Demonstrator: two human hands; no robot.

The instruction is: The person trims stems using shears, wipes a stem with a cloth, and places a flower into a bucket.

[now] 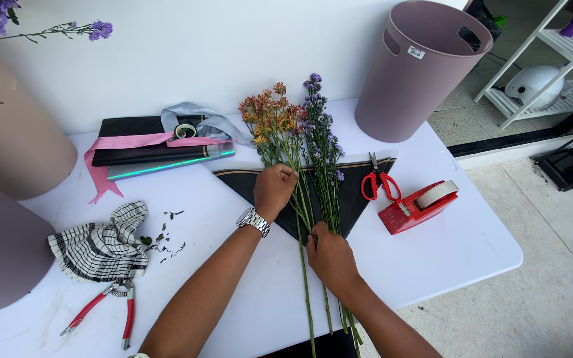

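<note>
White bench carrying everything, with 1 mauve bin standing at 1 o'clock and a beige bin at 9 o'clock, likely kept at the edges to leave the middle free. Black wrapping sheet spread flat at centre, 1 corner aimed toward 6 o'clock, apparently laid down as a bed for the stems. Lying across it, 2 bunches: orange flowers and purple flowers just beside them, touching. Long axis running from 12 o'clock to 6 o'clock, heads pointing to 12, bare stems trailing past the bench edge at 6. Left hand closed around the orange stems just below the heads, seemingly steadying them. Right hand pressed down over the gathered stems lower along, its grip curled on them, probably to keep both bunches bundled. Red tape dispenser and red scissors at 3 o'clock, near the right hand. Checked cloth and red pruners at 8 o'clock, well apart.
</note>
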